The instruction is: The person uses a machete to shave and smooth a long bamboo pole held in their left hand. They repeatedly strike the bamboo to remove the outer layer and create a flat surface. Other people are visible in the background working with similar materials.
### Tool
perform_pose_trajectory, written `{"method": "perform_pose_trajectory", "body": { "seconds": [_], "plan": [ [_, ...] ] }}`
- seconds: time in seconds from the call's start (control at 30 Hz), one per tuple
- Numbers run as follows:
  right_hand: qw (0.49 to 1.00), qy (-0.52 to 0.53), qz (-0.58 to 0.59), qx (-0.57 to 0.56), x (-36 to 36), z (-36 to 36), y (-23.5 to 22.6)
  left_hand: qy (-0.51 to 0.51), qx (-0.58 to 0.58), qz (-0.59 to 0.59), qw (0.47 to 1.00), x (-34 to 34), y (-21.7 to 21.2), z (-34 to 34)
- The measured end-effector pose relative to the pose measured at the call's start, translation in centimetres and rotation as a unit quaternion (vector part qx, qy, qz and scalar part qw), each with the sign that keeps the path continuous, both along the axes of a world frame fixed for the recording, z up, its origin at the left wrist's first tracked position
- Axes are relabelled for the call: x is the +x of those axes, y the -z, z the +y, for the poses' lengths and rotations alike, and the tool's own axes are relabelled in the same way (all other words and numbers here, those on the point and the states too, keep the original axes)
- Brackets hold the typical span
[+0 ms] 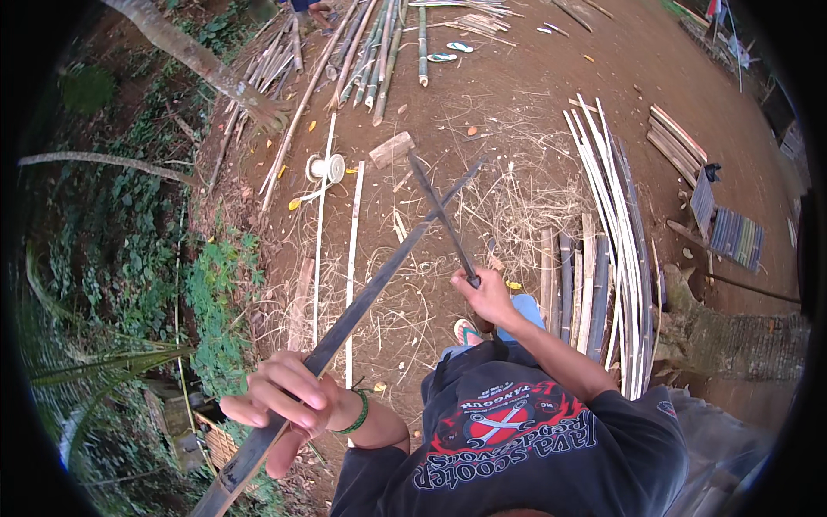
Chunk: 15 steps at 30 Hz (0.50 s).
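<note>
Item: bare left hand (297, 398), green beaded bracelet (361, 414) at the wrist. We record it as grasping, fingers curled over one side, thumb on the other.

Item: long, flat, dark bamboo strip (372, 293), held in that hand, slanting forward and rightward above the ground, its far end unsupported as far as we see. A slack hold here could, we judge, let the strip roll or swing under a stroke.

Item: bare right hand (489, 297), closed round a handle.

Item: long, straight, dark-bladed knife (454, 237), pointing away and crossing the strip; whether they touch we cannot tell. Chief hazard, in our judgement: a blade drawn too far down the strip would run toward the left fingers; biting too deep, it could split the strip off line.

Item: sandalled foot (466, 334), green-strapped, near and below the knife hand. We rate it exposed should the knife slip.

Item: tangled, pale, curled bamboo shavings (534, 194) on the brown earthen ground (534, 82); poor footing, we judge.

Item: short, pale wooden block (392, 149), near the blade's tip; a careless swing might knock the point on it.

Item: cream-coloured reel (327, 168), toward the ground's left edge.

Item: long green bamboo poles (383, 60), at the ground's far edge, well apart.
</note>
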State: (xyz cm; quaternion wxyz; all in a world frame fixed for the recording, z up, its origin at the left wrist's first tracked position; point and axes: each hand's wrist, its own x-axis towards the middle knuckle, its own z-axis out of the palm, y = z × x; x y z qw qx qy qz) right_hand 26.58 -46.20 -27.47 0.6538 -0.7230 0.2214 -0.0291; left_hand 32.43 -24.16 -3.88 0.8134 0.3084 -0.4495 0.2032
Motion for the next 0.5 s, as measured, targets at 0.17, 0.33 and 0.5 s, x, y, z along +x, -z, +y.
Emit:
{"method": "perform_pose_trajectory", "body": {
  "seconds": [0.17, 0.33, 0.5],
  "plan": [
    [0.988, -0.047, -0.133, -0.066, -1.3, 3.9, -8.4, 0.011, 0.039, -0.060, 0.997, 1.0, -0.7, -0.2],
    [0.953, -0.117, -0.234, -0.151, -0.2, 3.1, -9.5, -0.013, 0.004, 0.001, 1.000, -0.1, -0.7, -1.6],
    [0.985, -0.024, 0.022, -0.170, 3.0, -2.9, 1.5, -0.062, -0.025, 0.016, 0.998, -0.2, -1.2, -2.4]
  ]
}}
